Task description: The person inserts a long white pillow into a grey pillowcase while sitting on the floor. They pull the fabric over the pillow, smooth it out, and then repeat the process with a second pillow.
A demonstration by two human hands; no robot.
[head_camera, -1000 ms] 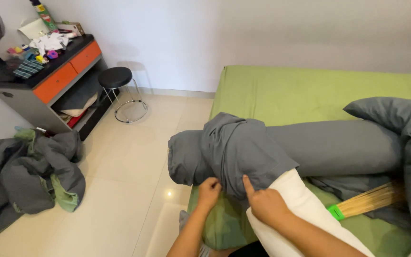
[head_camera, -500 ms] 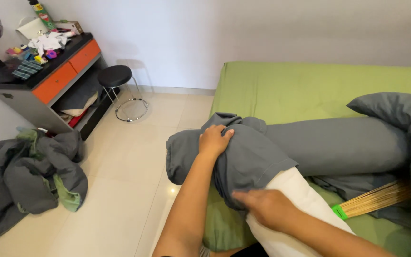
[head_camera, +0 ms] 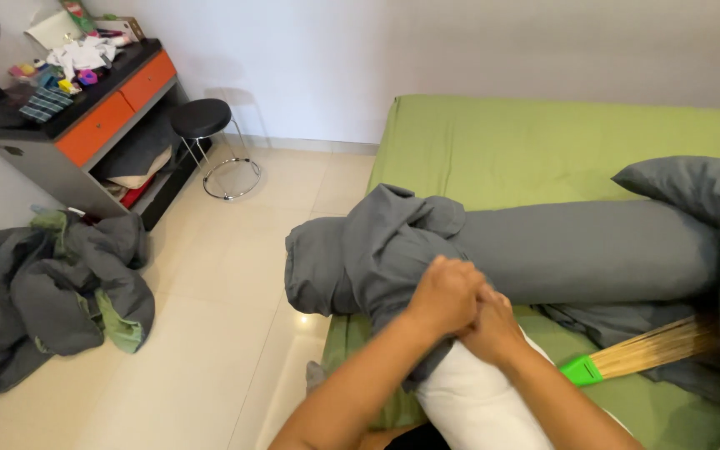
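A white bolster pillow (head_camera: 481,404) lies at the bed's near edge, its far end inside a bunched grey cover (head_camera: 377,254). My left hand (head_camera: 443,293) and my right hand (head_camera: 492,329) are pressed together at the cover's open edge, both gripping the grey fabric where it meets the white pillow. A second long bolster in a grey cover (head_camera: 585,250) lies across the bed just behind them.
The bed has a green sheet (head_camera: 543,142). A grey pillow (head_camera: 702,196) sits at the right. A broom with a green collar (head_camera: 627,357) lies on the bed. On the floor lie a heap of grey and green bedding (head_camera: 52,287), a black stool (head_camera: 202,121) and a cluttered grey-orange cabinet (head_camera: 85,125).
My left hand came down from the top of the bunched cover to join my right hand at the cover's edge. The grey fabric has slid a little along the white pillow.
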